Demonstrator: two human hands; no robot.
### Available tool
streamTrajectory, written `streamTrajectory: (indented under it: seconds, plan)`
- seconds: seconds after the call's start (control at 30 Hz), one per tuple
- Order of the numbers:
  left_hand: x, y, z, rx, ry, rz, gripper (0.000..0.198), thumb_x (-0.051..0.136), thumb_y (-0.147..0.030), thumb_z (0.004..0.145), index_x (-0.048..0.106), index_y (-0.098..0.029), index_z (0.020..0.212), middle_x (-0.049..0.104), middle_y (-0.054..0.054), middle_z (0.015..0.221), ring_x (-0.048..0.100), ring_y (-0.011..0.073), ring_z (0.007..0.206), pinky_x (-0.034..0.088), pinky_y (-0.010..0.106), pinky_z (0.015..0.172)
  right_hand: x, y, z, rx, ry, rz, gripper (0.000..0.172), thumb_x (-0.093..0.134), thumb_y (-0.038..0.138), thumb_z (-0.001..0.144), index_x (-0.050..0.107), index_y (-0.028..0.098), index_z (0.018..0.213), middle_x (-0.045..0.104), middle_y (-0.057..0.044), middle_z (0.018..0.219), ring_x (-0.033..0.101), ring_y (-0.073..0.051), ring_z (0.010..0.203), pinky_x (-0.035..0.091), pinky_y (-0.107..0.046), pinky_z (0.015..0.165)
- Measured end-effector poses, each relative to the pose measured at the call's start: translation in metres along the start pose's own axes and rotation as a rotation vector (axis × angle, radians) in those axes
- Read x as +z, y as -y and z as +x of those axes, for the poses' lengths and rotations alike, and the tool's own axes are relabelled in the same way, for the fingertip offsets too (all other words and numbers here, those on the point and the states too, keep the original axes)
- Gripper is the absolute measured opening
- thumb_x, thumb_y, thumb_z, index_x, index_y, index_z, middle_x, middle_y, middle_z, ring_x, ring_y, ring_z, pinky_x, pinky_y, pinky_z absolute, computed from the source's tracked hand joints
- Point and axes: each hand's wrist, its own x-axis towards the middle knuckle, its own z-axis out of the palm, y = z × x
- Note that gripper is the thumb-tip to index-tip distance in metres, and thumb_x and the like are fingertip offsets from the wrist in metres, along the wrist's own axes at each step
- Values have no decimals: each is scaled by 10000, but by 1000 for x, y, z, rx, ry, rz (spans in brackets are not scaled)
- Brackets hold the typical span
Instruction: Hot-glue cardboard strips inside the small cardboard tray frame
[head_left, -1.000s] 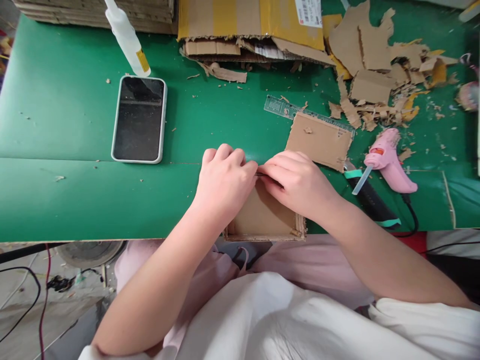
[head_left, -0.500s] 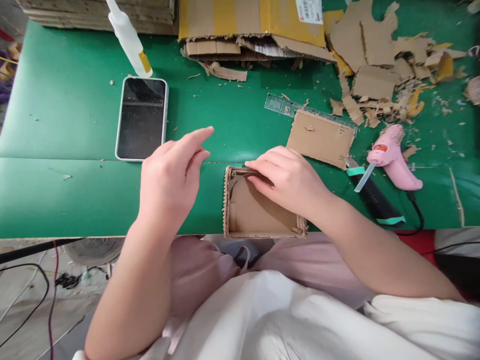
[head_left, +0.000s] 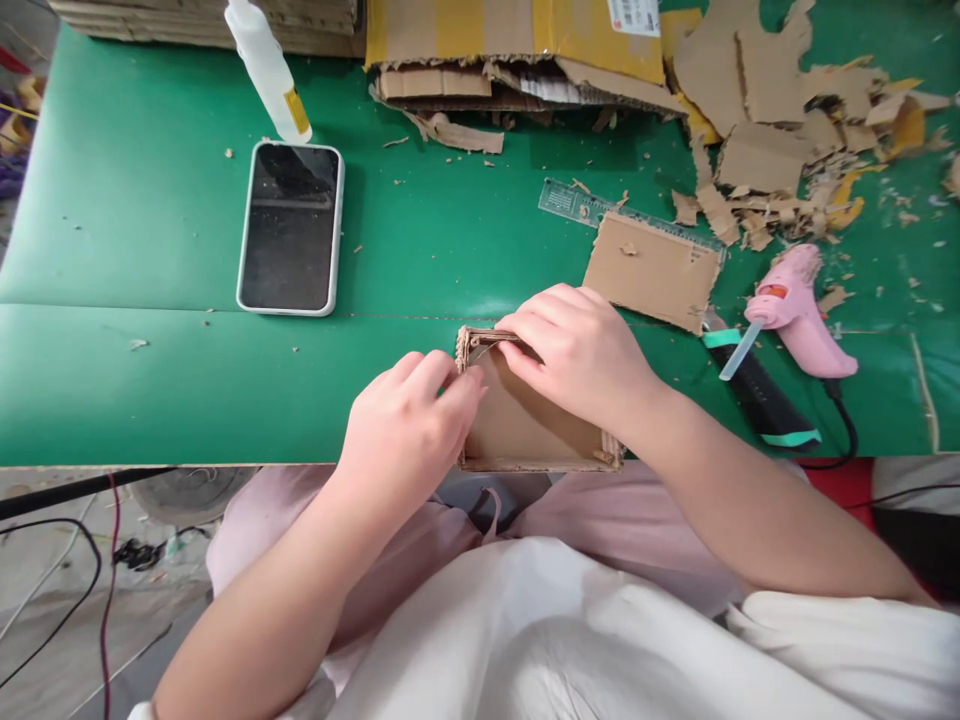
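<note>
A small open cardboard box [head_left: 536, 415] sits at the table's front edge, its walls layered and rough-edged. My left hand [head_left: 412, 420] is closed on the box's left wall near the far left corner, thumb on the inner side and fingers outside. My right hand [head_left: 577, 345] pinches the far wall, with fingertips over its top edge and the thumb inside. A thin curved line runs along the inside near the far left corner; I cannot make out what it is. Part of the right wall is hidden behind my right wrist.
Right of the box lie a cardboard piece [head_left: 651, 270] on a clear ruler [head_left: 574, 203], a black-and-teal cutter [head_left: 765, 400] and a pink glue gun [head_left: 806, 310]. A phone [head_left: 291, 230] and white bottle [head_left: 266, 75] lie left. Cardboard scraps [head_left: 765, 160] and a taped carton [head_left: 510, 30] are behind.
My left hand has come down and right from above the table and closed on the box's left wall. My right hand stays on the far wall. The view has shifted slightly.
</note>
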Motion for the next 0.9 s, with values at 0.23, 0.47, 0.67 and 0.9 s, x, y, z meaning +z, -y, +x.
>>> streamTrajectory:
  seconds: [0.23,0.47,0.67,0.9]
  plan:
    - [5,1,1,9,-29,-8,222,469,-216,928,663,-168,832,603,22,707,539,141,626,427,270,555,1,4,3,34,25,-7,202,487,208,880,673,150,827,665,-65,796,542,-202,780,331,-329,665]
    - [6,1,2,-5,-12,2,223,481,-224,922,673,-175,821,605,23,706,553,147,629,416,277,540,2,2,-1,28,0,30,177,509,202,886,676,146,869,674,-65,831,554,-204,814,361,-323,685]
    - [7,2,2,-7,-12,-8,222,476,-226,922,675,-179,836,602,18,701,552,146,622,414,278,536,2,-2,-5,17,-39,70,168,516,196,885,677,150,897,677,-58,844,555,-199,825,377,-313,705]
    - [10,-1,3,-10,-17,13,244,458,-236,930,667,-173,820,583,17,699,534,137,613,412,269,549,2,4,0,88,14,26,192,497,201,879,660,158,788,677,-62,817,541,-201,801,337,-324,688]
